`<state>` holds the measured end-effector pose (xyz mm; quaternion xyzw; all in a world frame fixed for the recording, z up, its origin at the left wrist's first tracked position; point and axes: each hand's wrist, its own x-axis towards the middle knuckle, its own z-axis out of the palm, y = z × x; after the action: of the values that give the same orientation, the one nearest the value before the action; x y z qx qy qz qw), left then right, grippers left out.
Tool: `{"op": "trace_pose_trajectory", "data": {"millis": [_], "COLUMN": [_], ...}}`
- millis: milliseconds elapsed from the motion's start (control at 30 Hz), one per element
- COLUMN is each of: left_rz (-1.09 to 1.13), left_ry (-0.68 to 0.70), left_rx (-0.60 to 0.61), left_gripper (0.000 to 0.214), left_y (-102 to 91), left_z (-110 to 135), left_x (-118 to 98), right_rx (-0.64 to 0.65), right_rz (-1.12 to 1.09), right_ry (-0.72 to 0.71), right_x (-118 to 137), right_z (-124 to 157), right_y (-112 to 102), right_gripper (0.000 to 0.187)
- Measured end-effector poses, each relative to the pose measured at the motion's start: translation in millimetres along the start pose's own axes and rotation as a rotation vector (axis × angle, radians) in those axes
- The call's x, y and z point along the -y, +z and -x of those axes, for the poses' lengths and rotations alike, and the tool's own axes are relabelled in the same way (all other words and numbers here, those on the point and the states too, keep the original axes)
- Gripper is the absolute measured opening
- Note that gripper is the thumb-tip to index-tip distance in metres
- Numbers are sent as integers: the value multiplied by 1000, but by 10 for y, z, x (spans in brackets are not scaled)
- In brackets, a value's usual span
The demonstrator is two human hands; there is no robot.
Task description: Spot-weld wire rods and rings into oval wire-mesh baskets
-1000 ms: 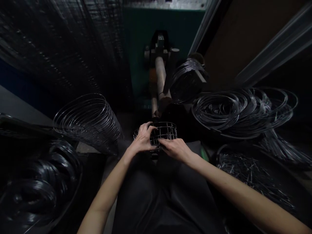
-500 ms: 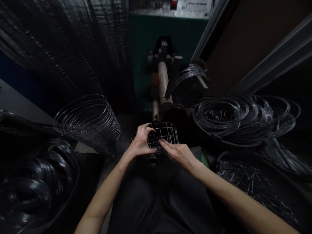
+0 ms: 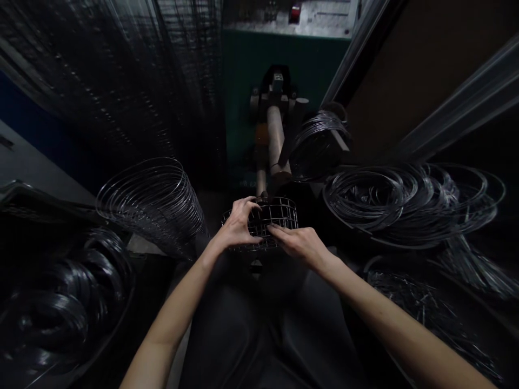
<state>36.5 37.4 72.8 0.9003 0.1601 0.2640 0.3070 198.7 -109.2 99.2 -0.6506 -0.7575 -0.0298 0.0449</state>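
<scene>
A round wire basket (image 3: 284,216) of thin metal rods stands in front of me, below the electrode arm (image 3: 277,140) of a green machine. My left hand (image 3: 240,224) curls around the basket's left side, thumb near the lower edge and fingers over the upper rim. On the near right part, my right hand (image 3: 298,240) presses its closed fingertips against the wires. Whether the right fingers pinch a separate short wire is too dark to tell. The far wall of the basket reaches close to the machine's lower arm (image 3: 261,183).
Left of the basket stands a stack of large wire rings (image 3: 152,200), with bundled wire coils (image 3: 93,275) nearer. To the right, a tub carries more wire rings (image 3: 373,197); below it lie short cut wires (image 3: 430,308). A wire bundle (image 3: 320,135) hangs beside the arm.
The basket's far rim has risen slightly toward the electrode arm, and both hands keep their hold with only small shifts. The whole view has moved a little.
</scene>
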Motion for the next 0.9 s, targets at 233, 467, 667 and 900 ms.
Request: {"op": "trace_pose_trajectory", "data": {"millis": [233,467,667,900], "left_rz": [3,78,86,64], "left_ry": [16,-59,-119,-91], "left_rx": [2,25,43,35], "left_gripper": [68,77,77,80], "left_y": [-41,-79,-154,-179], "left_z": [-113,-124,-253,-430], "left_x": [48,86,98,215], "right_rx": [-26,-25,-39,-162], "right_rz": [-38,-77,-84,-115], "right_ry": [32,89,121,153], "right_x": [-62,-75,-136,-275], "right_z": [-110,-127,-230,-350], "right_y": [-56,-47,-49,84], "right_gripper": [38,32,32,29]}}
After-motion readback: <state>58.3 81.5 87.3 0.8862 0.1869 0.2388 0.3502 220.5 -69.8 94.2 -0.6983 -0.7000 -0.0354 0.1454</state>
